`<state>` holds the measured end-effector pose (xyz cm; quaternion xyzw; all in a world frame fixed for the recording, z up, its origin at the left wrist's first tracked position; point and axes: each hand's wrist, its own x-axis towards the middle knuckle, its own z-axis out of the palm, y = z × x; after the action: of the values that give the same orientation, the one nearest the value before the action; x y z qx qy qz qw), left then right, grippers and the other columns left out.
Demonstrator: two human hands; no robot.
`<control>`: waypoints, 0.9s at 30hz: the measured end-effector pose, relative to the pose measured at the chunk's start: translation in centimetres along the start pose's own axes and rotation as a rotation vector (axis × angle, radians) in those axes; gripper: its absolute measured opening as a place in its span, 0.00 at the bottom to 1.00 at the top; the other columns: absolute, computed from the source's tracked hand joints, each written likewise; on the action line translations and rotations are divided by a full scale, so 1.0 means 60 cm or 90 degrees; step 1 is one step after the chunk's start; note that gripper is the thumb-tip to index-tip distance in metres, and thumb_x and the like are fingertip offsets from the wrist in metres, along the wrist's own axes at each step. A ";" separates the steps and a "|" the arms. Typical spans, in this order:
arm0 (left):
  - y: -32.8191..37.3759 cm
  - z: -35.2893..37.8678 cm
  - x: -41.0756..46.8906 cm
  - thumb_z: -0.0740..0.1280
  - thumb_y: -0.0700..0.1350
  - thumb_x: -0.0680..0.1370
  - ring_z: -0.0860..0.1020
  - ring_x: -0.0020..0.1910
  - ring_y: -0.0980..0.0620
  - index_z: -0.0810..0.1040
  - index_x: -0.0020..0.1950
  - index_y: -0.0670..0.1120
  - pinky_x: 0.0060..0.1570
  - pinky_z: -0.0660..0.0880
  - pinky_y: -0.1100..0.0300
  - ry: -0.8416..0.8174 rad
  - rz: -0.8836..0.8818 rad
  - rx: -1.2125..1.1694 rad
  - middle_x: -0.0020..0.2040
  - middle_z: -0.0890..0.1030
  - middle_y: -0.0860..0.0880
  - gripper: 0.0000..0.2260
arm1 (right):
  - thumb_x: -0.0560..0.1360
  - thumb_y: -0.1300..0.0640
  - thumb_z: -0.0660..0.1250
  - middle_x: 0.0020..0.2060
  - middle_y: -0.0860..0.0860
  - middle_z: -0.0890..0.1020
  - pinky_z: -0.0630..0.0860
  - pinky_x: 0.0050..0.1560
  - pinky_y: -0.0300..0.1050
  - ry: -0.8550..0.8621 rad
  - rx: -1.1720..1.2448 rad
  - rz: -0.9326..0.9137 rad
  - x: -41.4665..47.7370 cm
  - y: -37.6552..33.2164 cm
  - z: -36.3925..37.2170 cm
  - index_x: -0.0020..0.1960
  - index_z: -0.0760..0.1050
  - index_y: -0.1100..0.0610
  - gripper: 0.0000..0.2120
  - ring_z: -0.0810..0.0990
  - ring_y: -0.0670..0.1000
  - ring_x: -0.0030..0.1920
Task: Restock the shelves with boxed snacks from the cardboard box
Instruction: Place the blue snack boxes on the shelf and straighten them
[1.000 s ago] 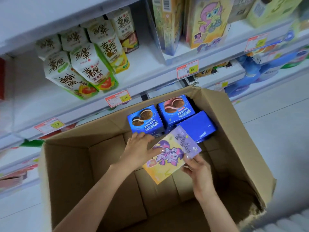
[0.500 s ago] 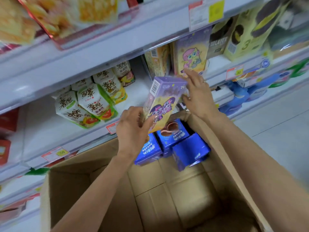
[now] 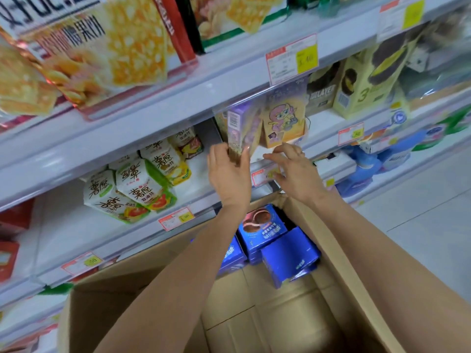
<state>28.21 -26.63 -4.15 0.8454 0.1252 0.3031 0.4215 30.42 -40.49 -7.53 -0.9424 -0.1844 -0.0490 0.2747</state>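
While I watch through the head camera, I count one purple cartoon-printed snack box [image 3: 238, 128], gripped at its lower end by the left hand [image 3: 229, 174] and held upright at the front of the white metal shelf [image 3: 323, 121], just beside one yellow pony-printed box [image 3: 284, 121]. I cannot tell whether it rests there. The right hand [image 3: 297, 174] hovers loose-fingered under the yellow box, holding nothing. Below both hands, the open brown cardboard box [image 3: 107, 301] holds three blue cake boxes [image 3: 263, 225] against its far wall, one tipped. At least four white-and-green cartons [image 3: 137, 184] lean on the shelf to the left. Pale grey floor tiles [image 3: 420, 212] lie on the right.
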 end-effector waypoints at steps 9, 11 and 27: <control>0.030 0.040 0.051 0.69 0.49 0.75 0.74 0.53 0.42 0.72 0.56 0.37 0.42 0.63 0.59 -0.023 -0.106 0.118 0.57 0.74 0.41 0.18 | 0.72 0.63 0.66 0.62 0.54 0.70 0.70 0.55 0.51 -0.025 -0.002 0.018 0.002 -0.002 -0.006 0.68 0.71 0.55 0.24 0.65 0.55 0.64; 0.031 0.042 0.059 0.69 0.51 0.75 0.73 0.57 0.42 0.70 0.60 0.38 0.47 0.65 0.57 -0.081 -0.110 0.173 0.60 0.73 0.41 0.21 | 0.73 0.63 0.66 0.62 0.54 0.70 0.71 0.55 0.51 -0.027 -0.005 0.014 0.002 0.000 -0.006 0.68 0.70 0.55 0.24 0.65 0.55 0.64; -0.043 -0.062 -0.040 0.65 0.45 0.78 0.75 0.38 0.56 0.73 0.54 0.45 0.39 0.72 0.59 -0.221 0.071 0.162 0.44 0.77 0.56 0.08 | 0.68 0.67 0.67 0.67 0.59 0.70 0.67 0.64 0.58 0.130 -0.008 -0.006 -0.045 -0.012 0.029 0.64 0.73 0.60 0.24 0.66 0.60 0.69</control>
<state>24.15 -23.78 -5.41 0.9371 0.0413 0.1571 0.3091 27.63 -39.87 -9.18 -0.9335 -0.1592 -0.1475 0.2856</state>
